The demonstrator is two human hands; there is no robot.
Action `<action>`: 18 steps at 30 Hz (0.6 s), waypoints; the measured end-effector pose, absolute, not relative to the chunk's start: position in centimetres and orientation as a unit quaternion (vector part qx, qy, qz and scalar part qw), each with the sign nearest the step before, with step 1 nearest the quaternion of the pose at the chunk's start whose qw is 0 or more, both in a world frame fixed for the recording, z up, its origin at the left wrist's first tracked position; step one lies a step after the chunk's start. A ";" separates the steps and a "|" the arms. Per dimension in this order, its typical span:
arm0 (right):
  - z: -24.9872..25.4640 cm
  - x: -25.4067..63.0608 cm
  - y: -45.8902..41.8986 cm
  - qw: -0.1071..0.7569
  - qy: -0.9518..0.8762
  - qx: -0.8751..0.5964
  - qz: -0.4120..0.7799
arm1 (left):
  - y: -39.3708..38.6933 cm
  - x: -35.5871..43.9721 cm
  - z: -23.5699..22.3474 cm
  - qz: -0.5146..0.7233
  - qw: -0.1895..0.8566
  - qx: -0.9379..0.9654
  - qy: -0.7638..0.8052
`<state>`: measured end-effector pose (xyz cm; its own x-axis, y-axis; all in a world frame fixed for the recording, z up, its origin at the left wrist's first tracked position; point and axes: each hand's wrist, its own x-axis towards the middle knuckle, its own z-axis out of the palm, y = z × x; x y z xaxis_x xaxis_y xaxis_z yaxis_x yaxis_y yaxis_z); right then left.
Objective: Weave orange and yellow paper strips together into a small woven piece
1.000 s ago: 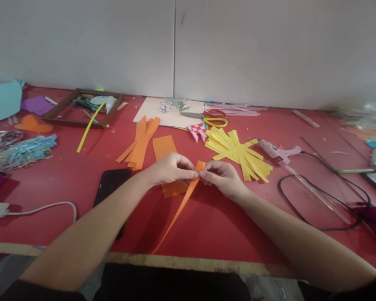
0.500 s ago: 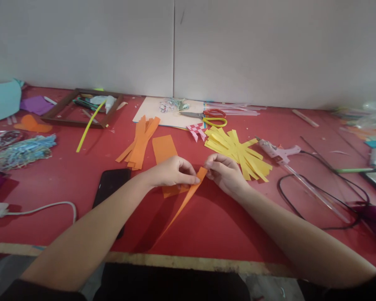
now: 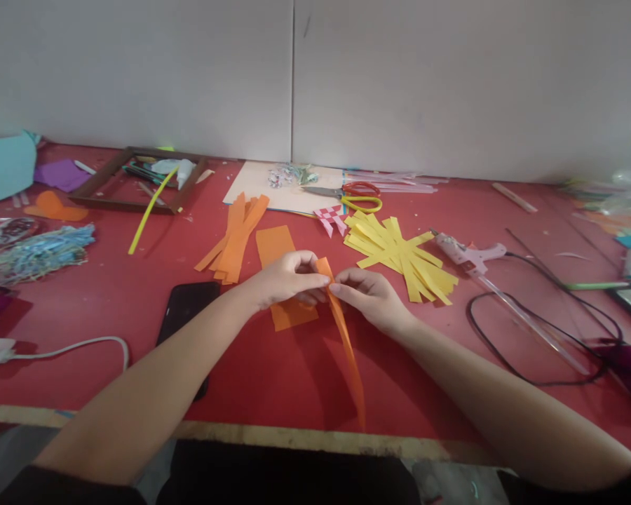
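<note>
Over the table, the left hand and right hand pinch an orange paper strip near one end; uneven finger pressure could crease it crookedly.

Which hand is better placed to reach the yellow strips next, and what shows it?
Probably the right hand: it is close to the yellow strips. The left hand is farther across, by the orange sheet, and pinches the orange strip. The right is at that strip too.
</note>
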<state>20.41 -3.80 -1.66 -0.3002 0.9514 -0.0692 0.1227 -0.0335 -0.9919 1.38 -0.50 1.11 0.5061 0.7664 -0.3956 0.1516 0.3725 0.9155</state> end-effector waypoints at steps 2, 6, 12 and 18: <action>-1.7 20.5 -3.8 0.372 -0.583 -0.457 0.559 | -0.5 1.3 1.1 0.218 0.696 0.524 0.440; -2.0 20.5 -3.7 0.359 -0.553 -0.455 0.598 | -0.4 1.1 1.0 0.214 0.688 0.542 0.433; -2.4 20.4 -3.9 0.416 -0.557 -0.424 0.581 | -0.2 1.4 0.9 0.257 0.682 0.514 0.453; -2.5 20.5 -4.4 0.436 -0.610 -0.389 0.536 | 0.1 1.0 0.8 0.325 0.580 0.531 0.525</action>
